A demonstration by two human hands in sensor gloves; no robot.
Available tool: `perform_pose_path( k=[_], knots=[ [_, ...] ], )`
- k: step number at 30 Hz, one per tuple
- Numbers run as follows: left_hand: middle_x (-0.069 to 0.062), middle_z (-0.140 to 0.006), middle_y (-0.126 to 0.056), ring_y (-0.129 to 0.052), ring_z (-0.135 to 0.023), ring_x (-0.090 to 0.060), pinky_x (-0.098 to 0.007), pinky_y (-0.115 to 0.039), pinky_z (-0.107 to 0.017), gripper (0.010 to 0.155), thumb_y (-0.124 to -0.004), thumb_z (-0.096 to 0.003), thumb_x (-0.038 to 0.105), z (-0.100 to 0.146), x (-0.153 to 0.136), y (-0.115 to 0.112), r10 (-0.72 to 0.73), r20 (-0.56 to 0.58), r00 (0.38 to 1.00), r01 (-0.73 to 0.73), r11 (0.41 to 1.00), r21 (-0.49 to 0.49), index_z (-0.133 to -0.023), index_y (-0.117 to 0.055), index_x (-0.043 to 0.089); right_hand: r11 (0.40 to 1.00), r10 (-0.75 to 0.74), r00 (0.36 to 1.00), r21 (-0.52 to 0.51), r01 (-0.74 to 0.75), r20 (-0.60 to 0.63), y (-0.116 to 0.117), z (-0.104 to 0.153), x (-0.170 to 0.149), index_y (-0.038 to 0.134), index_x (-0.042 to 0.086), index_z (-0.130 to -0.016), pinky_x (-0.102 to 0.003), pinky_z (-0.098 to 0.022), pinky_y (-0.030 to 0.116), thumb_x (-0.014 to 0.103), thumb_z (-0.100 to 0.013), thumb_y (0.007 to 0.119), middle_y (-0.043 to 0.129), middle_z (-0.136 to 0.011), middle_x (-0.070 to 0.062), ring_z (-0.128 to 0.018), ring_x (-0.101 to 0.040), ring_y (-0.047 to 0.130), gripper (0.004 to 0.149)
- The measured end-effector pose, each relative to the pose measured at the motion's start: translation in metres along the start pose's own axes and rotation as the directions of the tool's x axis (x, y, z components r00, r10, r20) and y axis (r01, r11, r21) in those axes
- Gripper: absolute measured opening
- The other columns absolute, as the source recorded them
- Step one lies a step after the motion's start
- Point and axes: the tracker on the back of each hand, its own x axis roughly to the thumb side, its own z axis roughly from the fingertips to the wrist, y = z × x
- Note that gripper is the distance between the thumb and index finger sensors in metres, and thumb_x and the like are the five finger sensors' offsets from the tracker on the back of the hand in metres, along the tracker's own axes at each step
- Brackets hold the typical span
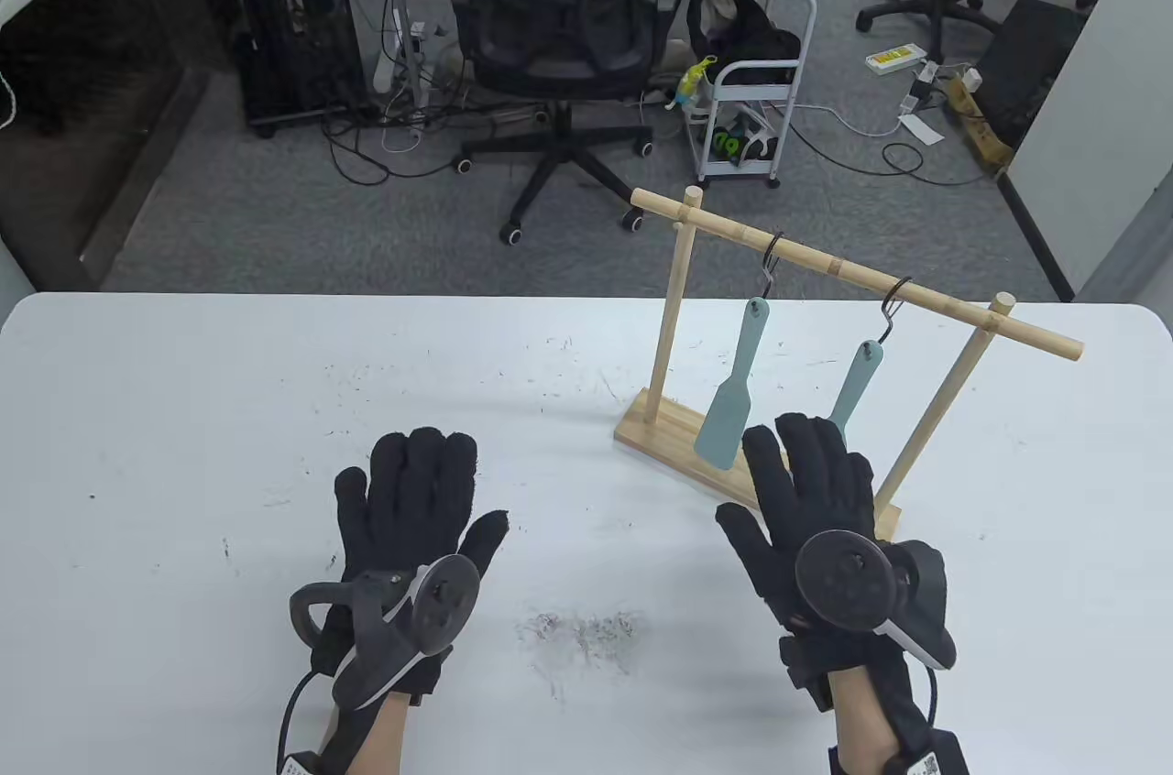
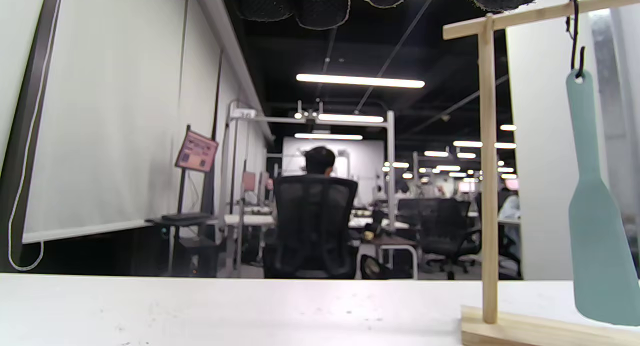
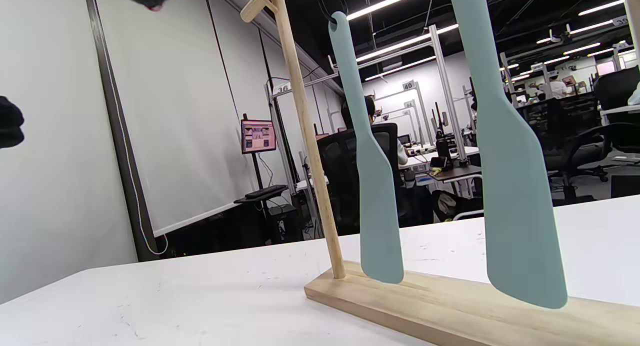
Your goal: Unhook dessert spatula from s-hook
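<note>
STATUS: not started, by the look of it. Both spatulas hang on the rack; neither hand touches one.

ITEM 1, dessert spatula (left): pale teal, one-piece, prob. silicone. Slim handle w/ hole at top, widening to a flat paddle blade w/ rounded corners. Hangs by the hole from a black s-hook on the crossbar; blade tip just above the wooden base.

ITEM 2, dessert spatula (right): same colour and shape, on a second s-hook further along the bar. Lower blade hidden behind the right hand in table view; seen whole in right wrist view.

Task doesn't say which of the two is meant; cannot tell from pics.

RACK: light wood, two uprights, plank base, on white desk, right of centre.

HANDS: left hand flat, fingers extended together, empty, well apart from rack. Right hand open, fingers spread, holding nothing, in front of the rack base near the right spatula.

LEFT TO DO: grip a spatula, lift so the hole clears the hook tip, draw away.
</note>
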Motion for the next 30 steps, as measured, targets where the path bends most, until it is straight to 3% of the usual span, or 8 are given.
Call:
perform_pose_path(
  k=[16, 24, 30],
  knots=[
    [0.0, -0.132, -0.05, -0.049, -0.123, -0.034, -0.065, -0.045, -0.087, 0.078, -0.058, -0.0534, 0.071, 0.0, -0.002, 0.001, 0.011, -0.004, 1.0, -0.011, 1.0, 0.001, -0.122, -0.038, 0.039, 0.999, -0.039, 0.999, -0.006, 0.039, -0.011, -0.003, 0.0, -0.004, 0.048, 0.024, -0.113, -0.068, -0.073, 0.041, 0.058, -0.052, 0.067, 0.042, -0.121, -0.014, -0.109, -0.048, 0.044, 0.072],
    [0.0, -0.131, -0.05, -0.049, -0.123, -0.034, -0.065, -0.045, -0.087, 0.078, -0.058, -0.0534, 0.071, -0.001, -0.005, 0.001, 0.007, -0.013, 1.0, -0.007, 1.0, 0.003, -0.122, -0.038, 0.039, 0.991, -0.131, 0.99, -0.03, 0.13, -0.05, -0.009, 0.002, -0.019, 0.044, 0.022, -0.113, -0.067, -0.073, 0.043, 0.058, -0.052, 0.067, 0.043, -0.12, -0.015, -0.108, -0.047, 0.047, 0.074],
    [0.0, -0.131, -0.051, -0.049, -0.123, -0.034, -0.066, -0.046, -0.087, 0.078, -0.058, -0.0534, 0.071, 0.001, -0.008, 0.005, 0.029, -0.015, 0.999, -0.028, 1.0, 0.014, -0.122, -0.039, 0.038, 0.944, -0.322, 0.94, -0.117, 0.31, -0.108, -0.017, 0.005, -0.044, 0.037, 0.018, -0.113, -0.065, -0.073, 0.044, 0.057, -0.053, 0.067, 0.04, -0.119, -0.017, -0.107, -0.047, 0.047, 0.078]
  ],
)
